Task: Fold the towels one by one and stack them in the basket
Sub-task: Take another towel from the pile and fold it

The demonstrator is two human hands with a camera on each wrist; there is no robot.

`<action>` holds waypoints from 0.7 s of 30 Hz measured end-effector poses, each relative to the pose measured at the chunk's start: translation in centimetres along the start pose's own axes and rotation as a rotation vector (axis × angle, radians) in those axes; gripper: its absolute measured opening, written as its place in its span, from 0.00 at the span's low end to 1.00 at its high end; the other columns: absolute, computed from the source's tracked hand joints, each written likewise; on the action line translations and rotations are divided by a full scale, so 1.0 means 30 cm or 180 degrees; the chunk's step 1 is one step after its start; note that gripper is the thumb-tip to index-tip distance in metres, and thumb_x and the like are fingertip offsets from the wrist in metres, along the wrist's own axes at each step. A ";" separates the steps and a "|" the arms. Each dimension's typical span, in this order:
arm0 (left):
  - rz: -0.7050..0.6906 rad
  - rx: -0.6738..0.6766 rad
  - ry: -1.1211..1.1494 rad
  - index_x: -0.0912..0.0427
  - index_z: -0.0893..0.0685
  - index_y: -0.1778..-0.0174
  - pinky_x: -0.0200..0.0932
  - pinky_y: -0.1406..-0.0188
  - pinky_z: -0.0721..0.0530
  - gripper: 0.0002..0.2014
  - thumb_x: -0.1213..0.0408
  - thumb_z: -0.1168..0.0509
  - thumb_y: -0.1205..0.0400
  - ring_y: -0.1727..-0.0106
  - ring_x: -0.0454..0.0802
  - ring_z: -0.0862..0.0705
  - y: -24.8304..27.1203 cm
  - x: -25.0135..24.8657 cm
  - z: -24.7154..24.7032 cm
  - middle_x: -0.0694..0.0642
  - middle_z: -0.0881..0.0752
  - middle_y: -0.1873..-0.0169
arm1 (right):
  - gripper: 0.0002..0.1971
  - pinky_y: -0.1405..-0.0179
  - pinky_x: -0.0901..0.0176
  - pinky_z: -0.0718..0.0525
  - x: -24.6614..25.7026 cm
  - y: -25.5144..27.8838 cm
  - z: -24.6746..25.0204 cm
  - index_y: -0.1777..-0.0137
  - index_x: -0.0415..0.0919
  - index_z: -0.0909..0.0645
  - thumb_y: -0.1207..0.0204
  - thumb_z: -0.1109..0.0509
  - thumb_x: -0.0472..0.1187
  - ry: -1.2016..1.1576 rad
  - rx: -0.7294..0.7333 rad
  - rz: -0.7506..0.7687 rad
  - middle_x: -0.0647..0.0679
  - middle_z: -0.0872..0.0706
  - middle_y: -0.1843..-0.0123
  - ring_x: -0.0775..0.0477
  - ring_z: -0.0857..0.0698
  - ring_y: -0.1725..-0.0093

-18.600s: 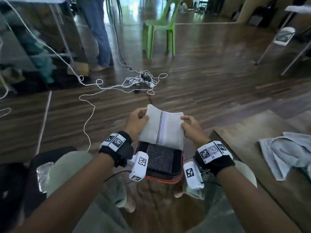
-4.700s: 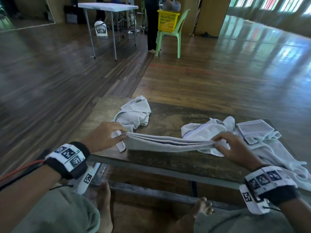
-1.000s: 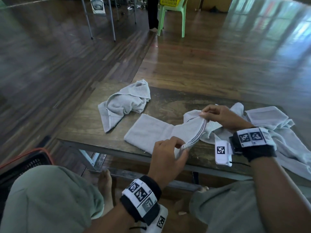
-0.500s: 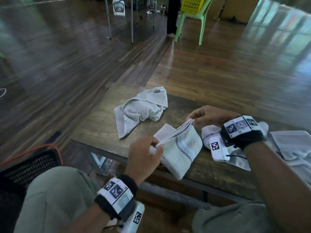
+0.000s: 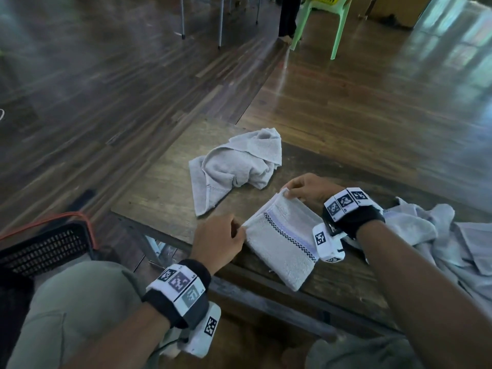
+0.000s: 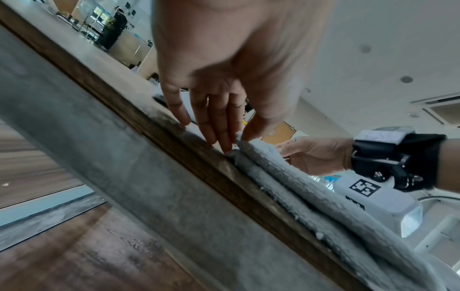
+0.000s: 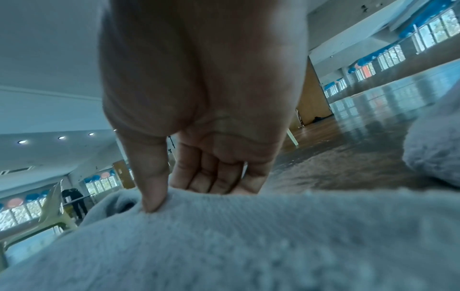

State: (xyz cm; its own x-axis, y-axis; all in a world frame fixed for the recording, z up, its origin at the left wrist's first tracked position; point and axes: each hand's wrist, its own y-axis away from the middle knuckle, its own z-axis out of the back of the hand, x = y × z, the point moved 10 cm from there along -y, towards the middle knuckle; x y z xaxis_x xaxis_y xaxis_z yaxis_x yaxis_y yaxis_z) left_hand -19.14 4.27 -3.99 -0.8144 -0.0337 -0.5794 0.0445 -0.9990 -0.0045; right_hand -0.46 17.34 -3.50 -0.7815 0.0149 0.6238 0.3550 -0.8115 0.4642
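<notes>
A folded white towel with a black checkered stripe lies flat at the front edge of the low wooden table. My left hand pinches its near-left corner; the left wrist view shows thumb and fingertips meeting on the towel's layered edge. At the far corner my right hand pinches it. In the right wrist view the thumb lies on top of the towel and the fingers curl behind its edge. A black basket with an orange rim stands on the floor at my left.
A crumpled grey towel lies on the table behind the folded one. A heap of several unfolded towels covers the table's right side. My knees are under the front edge. A green chair and table legs stand far back.
Half a second ago both hands held the folded towel up by its top edge, hanging. It now lies flat on the table, and both hands hold the same corners.
</notes>
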 end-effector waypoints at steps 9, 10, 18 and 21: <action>0.0031 0.0044 -0.0134 0.47 0.23 0.58 0.42 0.56 0.26 0.07 0.49 0.39 0.20 0.57 0.44 0.18 -0.003 0.019 -0.008 0.44 0.16 0.61 | 0.12 0.50 0.60 0.27 0.059 -0.016 -0.026 0.41 0.41 0.15 0.22 0.31 0.41 0.0639 -0.0185 0.0288 0.50 0.14 0.47 0.53 0.18 0.48; 0.0035 0.0057 -0.0089 0.47 0.22 0.55 0.41 0.57 0.26 0.06 0.50 0.38 0.20 0.56 0.44 0.18 -0.003 0.020 -0.007 0.44 0.16 0.60 | 0.12 0.49 0.60 0.27 0.071 -0.014 -0.031 0.40 0.42 0.16 0.22 0.32 0.40 0.0745 -0.0214 0.0345 0.52 0.15 0.46 0.54 0.19 0.46; -0.0150 0.0039 -0.0001 0.46 0.18 0.52 0.41 0.58 0.21 0.08 0.48 0.37 0.20 0.55 0.42 0.18 0.002 -0.010 -0.008 0.42 0.15 0.58 | 0.10 0.53 0.60 0.25 0.046 0.052 -0.037 0.43 0.43 0.14 0.22 0.32 0.40 0.1386 -0.0253 0.0286 0.46 0.12 0.44 0.51 0.16 0.49; -0.0173 0.0062 -0.0115 0.44 0.20 0.61 0.44 0.52 0.20 0.05 0.50 0.36 0.21 0.56 0.42 0.18 -0.010 -0.014 0.000 0.42 0.16 0.61 | 0.09 0.60 0.68 0.22 -0.023 0.150 -0.066 0.46 0.40 0.13 0.22 0.32 0.40 0.1237 -0.0103 0.0129 0.49 0.11 0.49 0.53 0.14 0.56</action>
State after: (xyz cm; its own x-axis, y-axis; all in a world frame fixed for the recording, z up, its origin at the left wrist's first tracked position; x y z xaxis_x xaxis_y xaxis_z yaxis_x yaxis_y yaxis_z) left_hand -18.81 4.59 -3.74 -0.8356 0.0199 -0.5490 -0.0113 -0.9998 -0.0192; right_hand 0.65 12.52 -3.10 -0.9055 -0.2348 0.3535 0.3780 -0.8250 0.4202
